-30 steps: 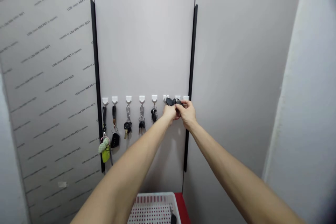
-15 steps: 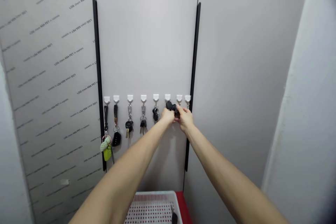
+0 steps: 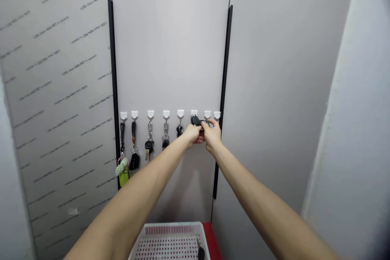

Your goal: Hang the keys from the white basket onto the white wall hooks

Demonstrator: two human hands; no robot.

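Both hands meet at a bunch of black keys [image 3: 195, 120] just under a white wall hook [image 3: 194, 112], the third from the right. My left hand [image 3: 192, 133] is closed on the keys from below left. From the right side, my right hand [image 3: 212, 133] pinches the same bunch between thumb and fingers. Whether the key ring sits on the hook cannot be made out, as the keys and fingers cover it. Just left of my left hand, another black key set [image 3: 180, 130] hangs from its own hook.
Further left hang key sets, among them a black car key [image 3: 134, 161] and a green key holder [image 3: 123, 176]. Black strips [image 3: 225, 73] edge the panel. Below, a white basket [image 3: 173, 229] holds a black key [image 3: 200, 252] and rests on a red surface [image 3: 211, 239].
My left hand has shifted slightly left, and my right thumb and fingers have moved a little left and up around the keys. More of the basket shows.
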